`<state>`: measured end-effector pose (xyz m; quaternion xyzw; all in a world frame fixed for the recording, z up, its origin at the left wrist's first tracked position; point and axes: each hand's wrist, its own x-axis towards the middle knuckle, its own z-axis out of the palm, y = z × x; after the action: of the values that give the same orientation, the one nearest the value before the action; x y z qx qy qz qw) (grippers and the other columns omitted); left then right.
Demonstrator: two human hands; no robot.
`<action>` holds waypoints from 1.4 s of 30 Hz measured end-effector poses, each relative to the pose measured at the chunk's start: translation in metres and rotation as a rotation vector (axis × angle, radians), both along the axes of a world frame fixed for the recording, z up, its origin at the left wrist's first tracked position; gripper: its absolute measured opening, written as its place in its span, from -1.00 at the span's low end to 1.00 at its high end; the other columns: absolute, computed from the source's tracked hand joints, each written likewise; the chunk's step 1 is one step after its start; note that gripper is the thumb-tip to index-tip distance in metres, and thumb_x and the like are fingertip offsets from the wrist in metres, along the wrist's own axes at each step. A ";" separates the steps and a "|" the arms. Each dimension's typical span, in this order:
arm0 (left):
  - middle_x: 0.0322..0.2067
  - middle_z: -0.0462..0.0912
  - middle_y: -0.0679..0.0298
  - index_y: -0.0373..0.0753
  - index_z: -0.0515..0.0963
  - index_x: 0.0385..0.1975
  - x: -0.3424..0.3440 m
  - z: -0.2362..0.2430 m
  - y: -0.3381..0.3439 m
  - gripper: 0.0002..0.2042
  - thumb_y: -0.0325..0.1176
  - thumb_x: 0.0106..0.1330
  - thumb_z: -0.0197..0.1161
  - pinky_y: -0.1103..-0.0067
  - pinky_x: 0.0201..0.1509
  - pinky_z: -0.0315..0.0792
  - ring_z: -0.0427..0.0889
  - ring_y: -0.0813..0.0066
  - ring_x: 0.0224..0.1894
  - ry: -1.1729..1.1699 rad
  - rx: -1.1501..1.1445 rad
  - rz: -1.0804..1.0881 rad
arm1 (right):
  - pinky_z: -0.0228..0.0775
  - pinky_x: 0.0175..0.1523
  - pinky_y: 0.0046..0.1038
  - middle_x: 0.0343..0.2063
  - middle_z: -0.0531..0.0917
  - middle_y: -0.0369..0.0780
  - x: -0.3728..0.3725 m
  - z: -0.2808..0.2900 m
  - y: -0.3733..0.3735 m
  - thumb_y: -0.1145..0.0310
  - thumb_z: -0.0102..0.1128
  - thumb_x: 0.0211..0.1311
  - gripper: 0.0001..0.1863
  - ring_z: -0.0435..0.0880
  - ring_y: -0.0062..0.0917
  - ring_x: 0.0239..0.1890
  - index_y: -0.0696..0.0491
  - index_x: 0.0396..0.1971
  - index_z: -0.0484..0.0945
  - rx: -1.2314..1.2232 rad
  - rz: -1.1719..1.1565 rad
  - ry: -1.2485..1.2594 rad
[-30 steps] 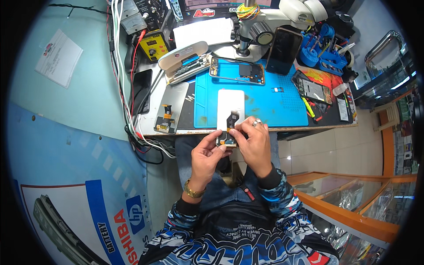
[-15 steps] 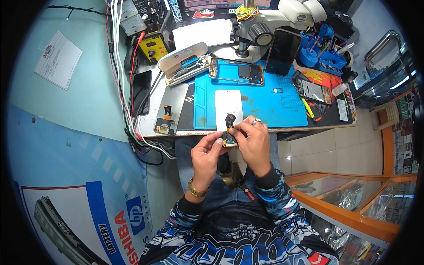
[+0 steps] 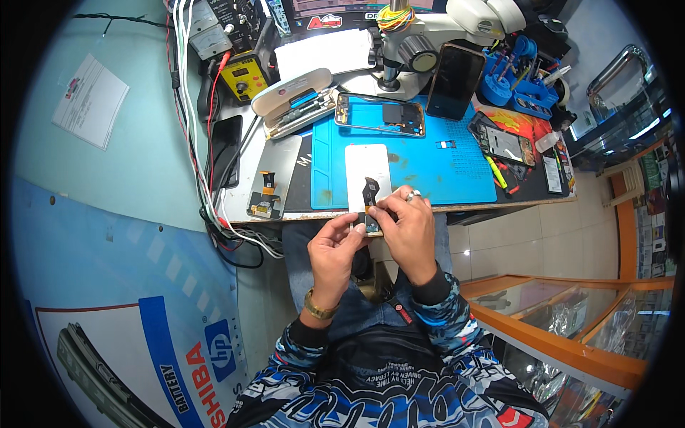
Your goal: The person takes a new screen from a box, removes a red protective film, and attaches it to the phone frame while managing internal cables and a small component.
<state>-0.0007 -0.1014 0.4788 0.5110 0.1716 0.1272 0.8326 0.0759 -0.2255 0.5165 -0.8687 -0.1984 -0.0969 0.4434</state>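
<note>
In the head view, a pale phone panel (image 3: 365,161) is held at the centre of the picture, its near left corner gripped by the fingers of the left hand (image 3: 332,247), apparently for steadiness, while the black ribbon cable (image 3: 370,191) on it is pinched by the fingers of the right hand (image 3: 409,226), probably because it is flexible and loose. The panel's far end is extended over the blue mat (image 3: 446,182) on the bench (image 3: 303,215), though contact cannot be told; a phone frame (image 3: 401,114) is laid just beyond and a grey panel (image 3: 282,162) left of centre, likely within reach yet clear of the hands.
</note>
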 end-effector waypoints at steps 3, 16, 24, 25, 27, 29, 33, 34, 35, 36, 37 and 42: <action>-0.22 0.68 0.22 -0.39 0.54 0.00 0.000 0.001 -0.002 -0.76 -0.64 0.35 0.27 0.50 -0.08 0.74 0.70 0.59 -0.19 0.000 0.049 -0.001 | 0.24 -0.11 -0.21 -0.42 0.60 -0.18 0.000 -0.001 0.000 0.31 0.37 0.16 -0.84 0.58 -0.24 -0.25 0.09 -0.47 0.69 -0.003 0.000 -0.015; -0.25 0.60 0.30 -0.22 0.37 -0.06 0.010 -0.011 -0.024 -0.69 -0.63 0.33 0.32 0.64 -0.22 0.64 0.62 0.66 -0.27 -0.075 -0.020 0.177 | 0.36 -0.01 -0.16 -0.24 0.57 -0.05 -0.005 0.000 0.000 0.44 0.35 0.16 -0.65 0.56 -0.09 -0.16 0.17 -0.05 0.58 0.011 -0.005 0.001; -0.18 0.61 0.26 -0.19 0.34 -0.06 0.007 -0.008 -0.029 -0.69 -0.64 0.34 0.30 0.68 -0.20 0.55 0.62 0.65 -0.21 -0.138 -0.062 0.213 | 0.43 -0.05 -0.16 -0.19 0.59 0.05 -0.012 0.008 -0.003 0.45 0.40 0.13 -0.35 0.60 -0.05 -0.15 0.16 0.27 0.44 0.057 -0.040 0.046; -0.18 0.61 0.26 -0.19 0.34 -0.06 0.005 -0.008 -0.030 -0.69 -0.64 0.34 0.30 0.68 -0.20 0.55 0.62 0.65 -0.21 -0.140 -0.062 0.210 | 0.45 -0.11 -0.22 -0.26 0.60 0.02 -0.013 0.013 -0.004 0.47 0.38 0.14 -0.31 0.62 -0.14 -0.25 0.16 0.32 0.40 0.153 -0.013 0.155; -0.16 0.62 0.25 -0.21 0.35 -0.01 0.002 -0.008 -0.031 -0.66 -0.66 0.34 0.29 0.67 -0.17 0.56 0.63 0.62 -0.18 -0.158 -0.058 0.200 | 0.47 -0.18 -0.28 -0.33 0.61 -0.02 -0.015 0.017 -0.006 0.49 0.37 0.14 -0.27 0.63 -0.22 -0.34 0.16 0.37 0.37 0.249 0.013 0.262; -0.13 0.64 0.22 -0.24 0.34 0.05 -0.001 -0.003 -0.030 -0.64 -0.65 0.34 0.27 0.66 -0.15 0.57 0.64 0.61 -0.16 -0.157 -0.047 0.179 | 0.43 -0.31 -0.42 -0.47 0.57 -0.10 -0.013 0.018 -0.010 0.54 0.34 0.15 -0.24 0.56 -0.48 -0.49 0.15 0.41 0.33 0.265 0.052 0.336; -0.05 0.67 0.18 -0.34 0.37 0.18 -0.002 0.011 -0.024 -0.61 -0.61 0.37 0.23 0.61 -0.06 0.60 0.69 0.57 -0.13 -0.088 -0.140 -0.002 | 0.37 -0.35 -0.54 -0.50 0.57 -0.23 -0.007 -0.005 -0.018 0.55 0.33 0.18 -0.25 0.47 -0.68 -0.48 0.17 0.41 0.32 0.467 0.133 0.461; -0.08 0.71 0.20 -0.38 0.50 0.10 -0.002 0.013 -0.022 -0.70 -0.57 0.38 0.23 0.62 -0.04 0.57 0.69 0.61 -0.15 -0.081 -0.106 -0.066 | 0.37 -0.34 -0.57 -0.46 0.58 -0.28 -0.007 -0.009 -0.020 0.56 0.31 0.21 -0.28 0.46 -0.73 -0.45 0.20 0.40 0.33 0.556 0.178 0.545; -0.08 0.71 0.20 -0.38 0.50 0.10 -0.002 0.013 -0.020 -0.70 -0.57 0.38 0.23 0.62 -0.04 0.57 0.69 0.61 -0.15 -0.082 -0.107 -0.066 | 0.36 -0.32 -0.61 -0.43 0.59 -0.32 -0.007 -0.010 -0.022 0.56 0.29 0.24 -0.31 0.45 -0.77 -0.42 0.22 0.39 0.34 0.644 0.223 0.629; -0.12 0.72 0.22 -0.38 0.56 0.03 -0.003 0.015 -0.017 -0.75 -0.57 0.38 0.25 0.63 -0.05 0.56 0.68 0.63 -0.17 -0.049 -0.060 -0.080 | 0.36 -0.32 -0.61 -0.43 0.59 -0.32 -0.008 -0.007 -0.023 0.56 0.29 0.24 -0.31 0.45 -0.77 -0.42 0.22 0.39 0.34 0.645 0.229 0.630; -0.15 0.73 0.25 -0.38 0.61 -0.03 -0.004 0.016 -0.016 -0.79 -0.56 0.37 0.26 0.64 -0.05 0.54 0.68 0.65 -0.18 -0.017 -0.013 -0.095 | 0.37 -0.30 -0.63 -0.38 0.60 -0.35 -0.009 -0.001 -0.023 0.57 0.27 0.27 -0.34 0.46 -0.79 -0.39 0.24 0.39 0.34 0.705 0.242 0.700; -0.18 0.74 0.25 -0.39 0.63 -0.06 -0.006 0.021 -0.015 -0.81 -0.56 0.36 0.27 0.65 -0.07 0.52 0.67 0.65 -0.19 -0.017 0.056 -0.072 | 0.46 -0.13 -0.64 -0.24 0.66 -0.32 -0.010 -0.002 -0.042 0.60 0.23 0.31 -0.42 0.56 -0.77 -0.25 0.21 0.35 0.41 0.783 0.308 0.774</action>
<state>-0.0066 -0.1165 0.4997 0.5389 0.1424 0.1063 0.8234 0.0656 -0.2671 0.5144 -0.5729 -0.0950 0.2280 0.7815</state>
